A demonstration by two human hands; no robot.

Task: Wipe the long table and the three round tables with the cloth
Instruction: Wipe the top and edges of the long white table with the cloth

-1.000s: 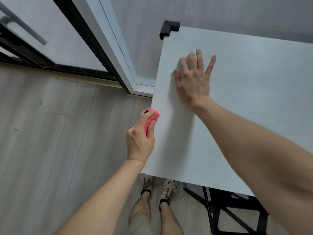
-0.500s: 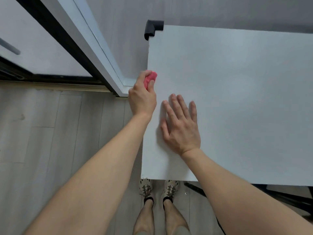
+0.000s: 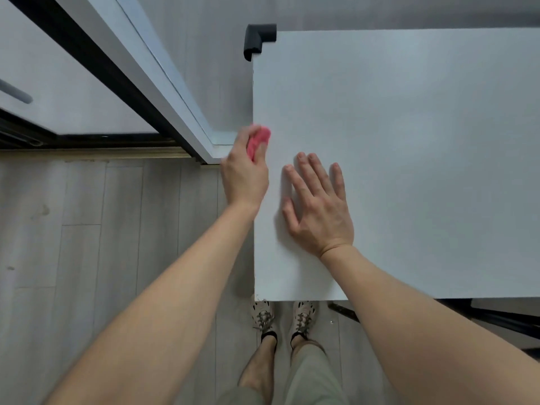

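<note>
The long white table (image 3: pixel 409 141) fills the right of the head view, and I look down on its left end. My left hand (image 3: pixel 244 173) grips a bunched pink cloth (image 3: pixel 258 141) against the table's left edge, about halfway along that edge. My right hand (image 3: pixel 318 206) lies flat on the tabletop just right of the left hand, fingers straight and spread. No round table is in view.
A black corner guard (image 3: pixel 257 39) caps the table's far left corner. A white-framed glass door (image 3: pixel 163 92) stands close to the table's left. Grey wood floor (image 3: pixel 87 258) lies on the left. My feet (image 3: pixel 283 317) and black table legs (image 3: pixel 496 320) show below the near edge.
My left hand slid the cloth up along the table's left edge, away from me. My right hand drew back from near the far corner and now rests beside the left hand.
</note>
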